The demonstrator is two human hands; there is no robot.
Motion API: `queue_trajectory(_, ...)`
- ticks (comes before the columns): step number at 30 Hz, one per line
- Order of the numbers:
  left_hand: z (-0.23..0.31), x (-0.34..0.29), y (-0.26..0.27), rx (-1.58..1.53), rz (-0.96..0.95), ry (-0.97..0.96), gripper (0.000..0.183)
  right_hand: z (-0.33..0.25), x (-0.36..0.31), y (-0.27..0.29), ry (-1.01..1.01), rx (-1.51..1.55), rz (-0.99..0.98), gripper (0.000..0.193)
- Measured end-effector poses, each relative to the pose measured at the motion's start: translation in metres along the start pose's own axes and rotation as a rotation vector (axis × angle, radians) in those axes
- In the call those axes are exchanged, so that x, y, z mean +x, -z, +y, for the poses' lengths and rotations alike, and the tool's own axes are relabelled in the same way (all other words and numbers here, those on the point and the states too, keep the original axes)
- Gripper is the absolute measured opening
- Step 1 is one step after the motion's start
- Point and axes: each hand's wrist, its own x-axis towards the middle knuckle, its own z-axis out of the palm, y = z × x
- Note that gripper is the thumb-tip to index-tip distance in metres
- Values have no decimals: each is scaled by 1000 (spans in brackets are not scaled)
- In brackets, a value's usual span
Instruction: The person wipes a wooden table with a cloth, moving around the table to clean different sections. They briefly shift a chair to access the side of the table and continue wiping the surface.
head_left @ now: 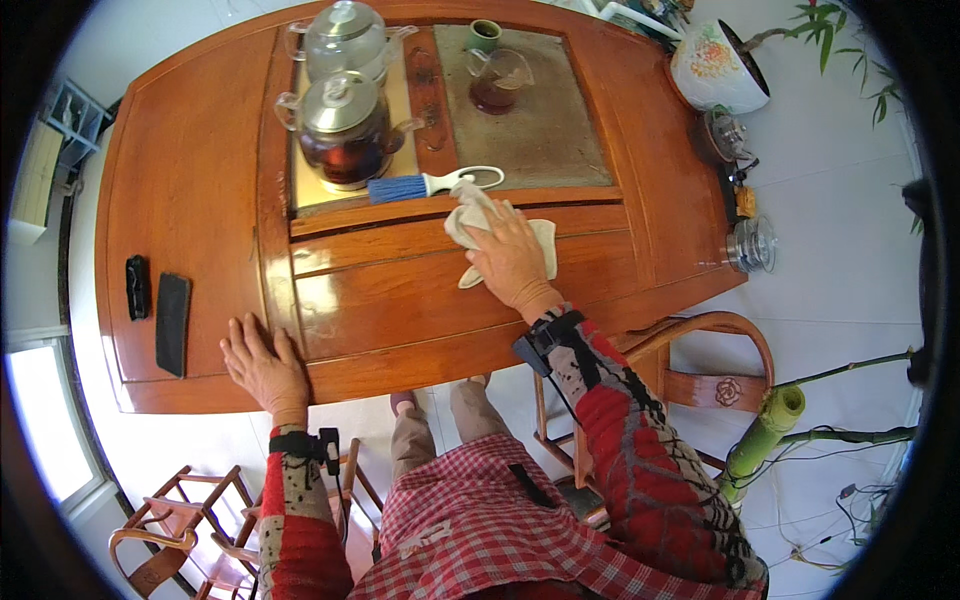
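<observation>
My right hand (515, 255) presses a crumpled pale cloth (543, 240) onto the wooden tea table (190, 150), just in front of its recessed tray. Part of the cloth bunches up around the fingers. My left hand (265, 368) rests flat with fingers spread near the table's front edge, holding nothing. A blue-bristled brush (400, 189) with a white looped handle lies just beyond the cloth. Left of the brush stands a glass teapot (345, 130) of dark tea with a metal lid. Behind it is a second, clear glass teapot (343, 42).
On the grey tray slab (540, 130) stand a glass pitcher (497, 85) with dark liquid and a green cup (485, 37). A black phone (173, 325) and a small black case (138, 287) lie at left. Glassware (752, 245) and a potted plant (715, 70) line the right side. A wooden chair (700, 375) stands front right.
</observation>
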Motion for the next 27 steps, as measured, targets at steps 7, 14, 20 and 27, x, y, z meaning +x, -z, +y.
queue_trajectory(7, -12, 0, -13, 41, 89, -49, 55, 132, -37, 20, -278, -105, 38, 50)
queue_trajectory(14, -13, 1, -13, 56, 79, -52, 53, 230, -42, 36, -503, -216, 68, 54)
queue_trajectory(20, -14, 1, -7, 18, 121, -101, 52, 275, -25, 37, -429, -256, 116, 53)
queue_trajectory(27, -2, -1, -2, 10, 78, -52, 55, 286, -34, 26, -497, -202, 154, 53)
